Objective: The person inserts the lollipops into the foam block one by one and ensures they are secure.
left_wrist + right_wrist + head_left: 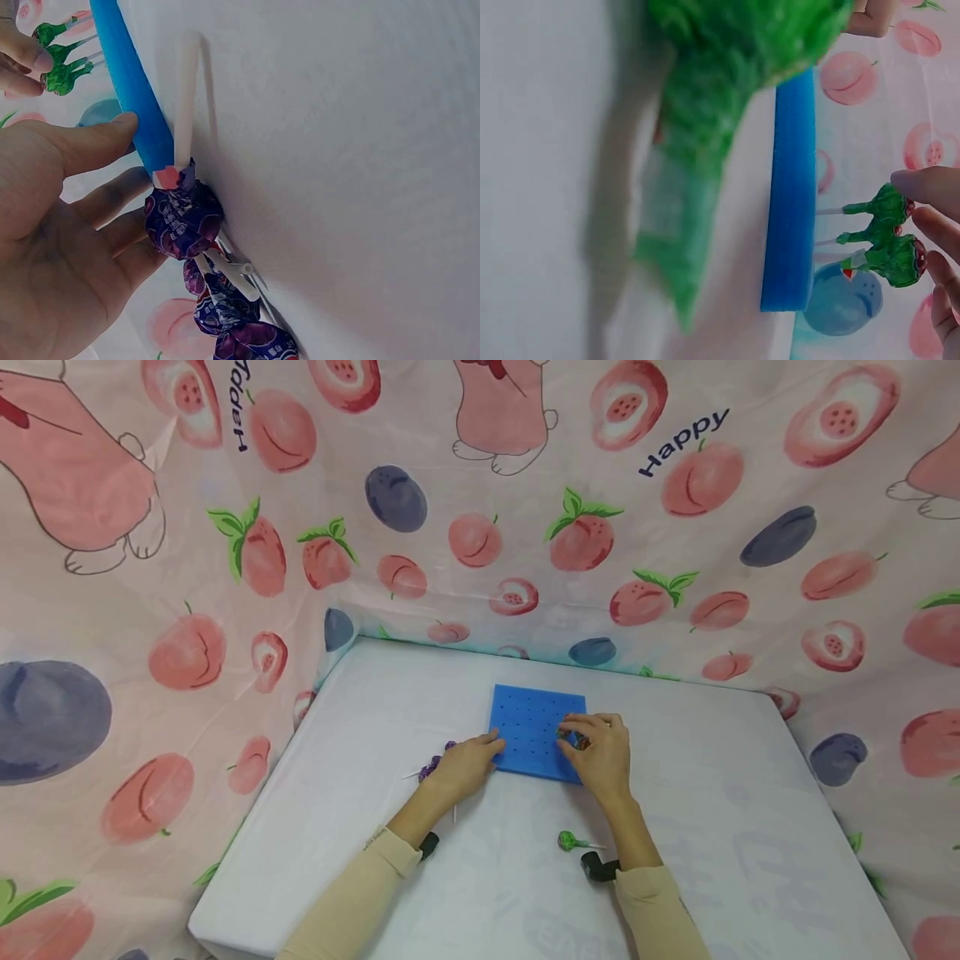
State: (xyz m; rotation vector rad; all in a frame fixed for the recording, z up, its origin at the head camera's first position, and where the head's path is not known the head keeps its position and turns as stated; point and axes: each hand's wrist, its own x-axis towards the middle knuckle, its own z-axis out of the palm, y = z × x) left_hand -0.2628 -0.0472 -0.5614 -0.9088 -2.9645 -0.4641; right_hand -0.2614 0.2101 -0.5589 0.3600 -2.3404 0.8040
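Observation:
My left hand [467,767] touches the left edge of a blue board with rows of small holes [525,718]; its thumb [112,139] lies against the board's side and its fingers are fairly straight. Over the board's right part, my right hand [606,756] curls thumb and fingers round the wrapped head of a green lollipop [900,264]. Three green lollipops stand there close together, sticks down in the board. Purple-wrapped lollipops [184,217] lie on the table beside my left hand, partly hidden by it in the head view.
One loose green lollipop [567,840] lies on the white table [697,760] near my right wrist, blurred and close in the right wrist view. A fruit-patterned cloth [480,602] hangs behind the table and along both sides.

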